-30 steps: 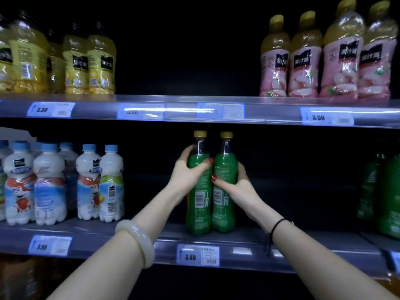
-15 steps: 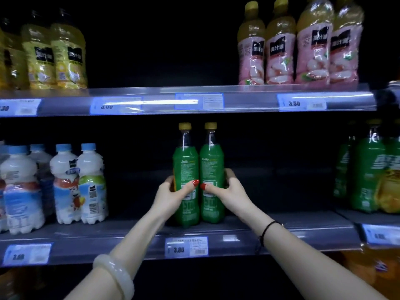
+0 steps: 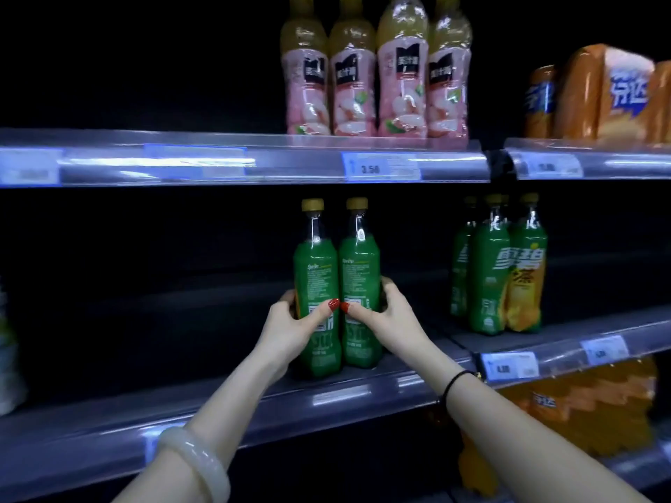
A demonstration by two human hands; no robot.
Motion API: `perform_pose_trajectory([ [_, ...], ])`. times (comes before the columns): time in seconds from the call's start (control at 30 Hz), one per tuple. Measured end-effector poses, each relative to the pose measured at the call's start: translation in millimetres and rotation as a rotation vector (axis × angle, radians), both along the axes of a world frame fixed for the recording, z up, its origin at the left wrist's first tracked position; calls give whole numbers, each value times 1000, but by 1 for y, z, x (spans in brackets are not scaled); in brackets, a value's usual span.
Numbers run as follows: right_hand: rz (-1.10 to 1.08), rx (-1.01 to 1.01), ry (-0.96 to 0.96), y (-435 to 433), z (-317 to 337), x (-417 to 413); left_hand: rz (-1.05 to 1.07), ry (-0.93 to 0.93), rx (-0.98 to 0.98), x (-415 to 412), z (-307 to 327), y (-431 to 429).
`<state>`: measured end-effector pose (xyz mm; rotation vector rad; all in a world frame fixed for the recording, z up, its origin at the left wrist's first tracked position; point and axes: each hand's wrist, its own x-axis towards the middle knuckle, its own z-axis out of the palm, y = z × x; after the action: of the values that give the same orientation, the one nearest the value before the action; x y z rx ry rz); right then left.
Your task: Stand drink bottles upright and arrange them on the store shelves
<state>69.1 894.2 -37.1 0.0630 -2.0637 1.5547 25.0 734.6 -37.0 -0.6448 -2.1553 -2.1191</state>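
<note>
Both hands are at work on a dim store shelf: the left hand (image 3: 290, 321) wraps the lower body of the left green bottle (image 3: 316, 270), thumb laid across the label and fingers curled out of sight behind it, while the right hand (image 3: 385, 314) grips the right green bottle (image 3: 359, 266) the same way, the two red-nailed thumbs almost meeting at the seam between the bottles. Both bottles stand upright and touching, yellow caps level, with their bases at the front part of the middle shelf (image 3: 254, 404); whether they bear fully on it or are held just clear cannot be told. A pale bangle (image 3: 196, 455) sits on the left wrist and a black band (image 3: 455, 381) on the right. Further right on the same level, well apart from the held pair, stands a cluster of matching green bottles (image 3: 504, 270). Above, pink-labelled bottles (image 3: 374, 88) line the upper shelf (image 3: 254, 161), and orange bottles (image 3: 599, 92) fill the next bay. The step in hand appears to be placing and squaring the pair, upright already achieved. The next move likely calls for sliding them together toward their matching group or setting them back in line, keeping even pressure from both sides so neither bottle tips, then letting go cleanly.
</note>
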Motion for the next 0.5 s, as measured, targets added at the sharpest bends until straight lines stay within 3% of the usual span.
perform_pose_trajectory([
  [0.33,-202,203,-37,115,2,16,82,102,-13,-4,-6,128],
  [0.5,-444,519,-109,146,9,26,77,85,28,-17,-11,176],
])
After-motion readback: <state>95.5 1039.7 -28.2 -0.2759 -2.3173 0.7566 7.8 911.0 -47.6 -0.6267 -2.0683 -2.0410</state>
